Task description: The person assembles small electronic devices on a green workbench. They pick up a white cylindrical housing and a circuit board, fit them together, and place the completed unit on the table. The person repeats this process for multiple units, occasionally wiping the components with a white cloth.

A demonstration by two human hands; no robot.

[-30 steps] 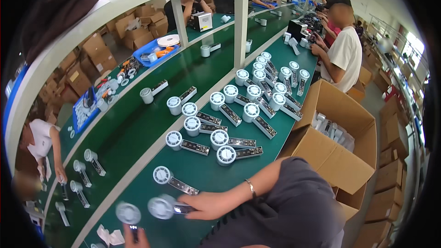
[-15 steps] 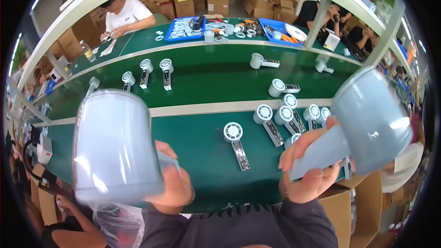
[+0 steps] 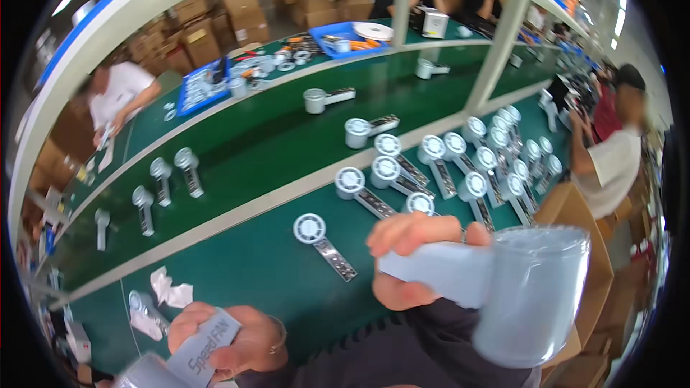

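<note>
- The right hand (image 3: 413, 262) has its fingers wrapped round the handle of a pale grey handheld fan (image 3: 503, 291), raised near the camera at right.
- The left hand (image 3: 230, 341) grips a second grey fan (image 3: 183, 356) by its handle, low at near left.
- More fans (image 3: 460, 162) lie in rows on the green worktop (image 3: 244, 151) beyond.
</note>
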